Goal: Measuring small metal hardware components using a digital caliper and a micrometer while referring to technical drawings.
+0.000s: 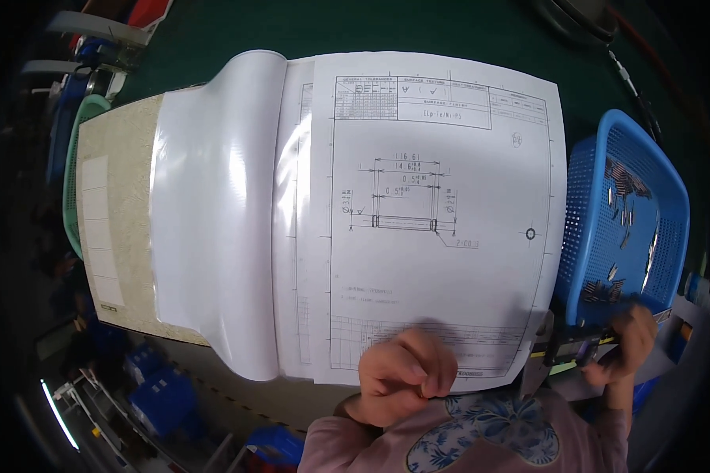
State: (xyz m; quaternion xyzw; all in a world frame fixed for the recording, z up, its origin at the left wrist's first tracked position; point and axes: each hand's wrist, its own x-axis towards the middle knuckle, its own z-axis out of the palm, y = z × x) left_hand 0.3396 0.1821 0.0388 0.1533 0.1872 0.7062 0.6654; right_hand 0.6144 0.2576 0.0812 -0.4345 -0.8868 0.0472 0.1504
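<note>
My left hand is closed in a pinch over the lower edge of a technical drawing; whatever its fingertips hold is too small to make out. The sheet shows a slim pin-shaped part with dimension lines and lies in an open folder. At the lower right, my right hand is closed around the dark body of what looks like a digital caliper. Its pointed metal jaws reach left, by the sheet's lower right corner. Just beyond that hand stands a blue plastic basket with many small metal pins inside.
Clear plastic sleeves and the folder's beige cover spread to the left, over a green basket. The table top is dark green. A round metal object stands at the far right. Blue bins are lower left.
</note>
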